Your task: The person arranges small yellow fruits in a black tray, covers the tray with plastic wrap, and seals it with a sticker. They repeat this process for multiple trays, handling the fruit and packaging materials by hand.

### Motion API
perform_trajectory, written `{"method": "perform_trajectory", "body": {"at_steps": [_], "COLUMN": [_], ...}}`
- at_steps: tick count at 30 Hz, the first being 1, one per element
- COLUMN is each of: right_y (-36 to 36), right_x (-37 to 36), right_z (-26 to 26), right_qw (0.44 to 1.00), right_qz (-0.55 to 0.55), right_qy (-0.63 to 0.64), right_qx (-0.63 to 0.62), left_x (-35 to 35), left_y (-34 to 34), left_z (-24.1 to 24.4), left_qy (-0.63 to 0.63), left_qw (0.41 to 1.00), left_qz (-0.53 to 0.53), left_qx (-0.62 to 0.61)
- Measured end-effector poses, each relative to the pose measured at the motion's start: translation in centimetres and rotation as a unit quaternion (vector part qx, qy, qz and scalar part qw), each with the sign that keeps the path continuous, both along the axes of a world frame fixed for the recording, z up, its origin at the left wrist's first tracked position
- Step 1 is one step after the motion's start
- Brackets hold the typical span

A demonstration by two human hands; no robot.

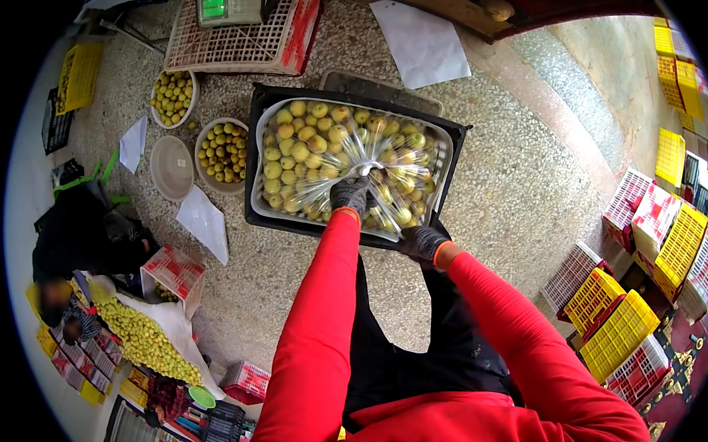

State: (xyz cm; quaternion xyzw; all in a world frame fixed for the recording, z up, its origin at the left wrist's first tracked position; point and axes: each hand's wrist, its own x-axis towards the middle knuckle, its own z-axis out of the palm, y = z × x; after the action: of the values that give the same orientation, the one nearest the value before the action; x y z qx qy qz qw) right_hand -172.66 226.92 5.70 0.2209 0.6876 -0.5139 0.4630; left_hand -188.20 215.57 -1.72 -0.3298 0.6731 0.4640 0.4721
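Note:
A black plastic crate [252,183] on the floor before me holds a pale perforated basket liner [259,196]. Round yellow-green fruit [287,147] fills it under a clear plastic bag [399,170], drawn together near the middle at a white tied neck [368,165]. My left hand [350,195], in a dark knit glove with an orange cuff, is closed on the gathered plastic just below the tie. At the near right corner of the crate is my right hand [423,242], gloved likewise; its fingertips are partly hidden, so its grip is unclear.
Two tubs of fruit [173,99] [223,155] and an empty tub [172,168] stand left. Beyond is an upturned pale crate [231,47] bearing a scale [229,6]. Stacked crates [620,320] line the right. Other people [79,230] are near a fruit-covered table [144,330].

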Motion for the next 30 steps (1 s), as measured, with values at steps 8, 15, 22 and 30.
{"method": "perform_trajectory", "body": {"at_steps": [8,15,22,30], "right_y": [8.0,11.4,10.1,16.7], "right_x": [-6.9,-13.0,-21.1,-17.4], "right_z": [6.1,4.5,-2.3,-4.0], "right_qw": [0.917,0.855,0.746,0.874], "right_qz": [0.302,0.438,0.659,0.483], "right_qy": [0.079,0.168,0.089,-0.033], "right_qx": [0.250,0.220,-0.012,-0.043], "left_x": [-0.7,-2.2,-2.2,-1.9], "left_y": [1.4,0.9,1.6,3.2], "left_z": [1.4,1.1,-0.5,-3.2], "left_qy": [-0.110,-0.063,0.123,0.096], "left_qw": [0.994,0.982,0.827,0.787], "left_qz": [-0.008,-0.177,-0.493,-0.582], "left_qx": [0.011,-0.029,-0.241,-0.181]}}
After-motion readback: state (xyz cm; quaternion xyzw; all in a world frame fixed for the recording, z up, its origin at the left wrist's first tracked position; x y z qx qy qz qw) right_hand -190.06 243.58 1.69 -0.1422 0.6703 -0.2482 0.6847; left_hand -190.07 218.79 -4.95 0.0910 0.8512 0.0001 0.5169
